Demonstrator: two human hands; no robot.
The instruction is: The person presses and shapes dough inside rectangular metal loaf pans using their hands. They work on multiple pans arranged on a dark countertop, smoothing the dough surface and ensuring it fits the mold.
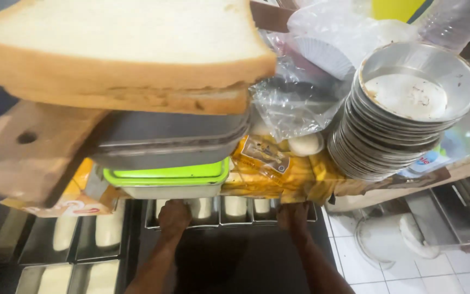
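Low in the view, a row of narrow metal loaf tins [229, 211] holding pale dough is sitting under the edge of the cluttered worktop [463, 163], and both hands are reaching to it. The left hand [174, 216] is resting on the near rim at the left end, its grip curled over the edge; the right hand [293, 215] is doing the same at the right end, partly tucked under a yellow plastic bag [278, 169], so I cannot tell how tightly its grip is closing. More tins of dough [82, 234] are lying to the left. Above, a green-lidded container [167, 175] is sitting beneath grey metal trays [169, 139], with sliced white bread [121, 49] looming nearest. To the right, a tall stack of round metal pans [403, 109] is leaning, beside crumpled clear plastic [295, 98]. White floor tiles [409, 272] are showing below.
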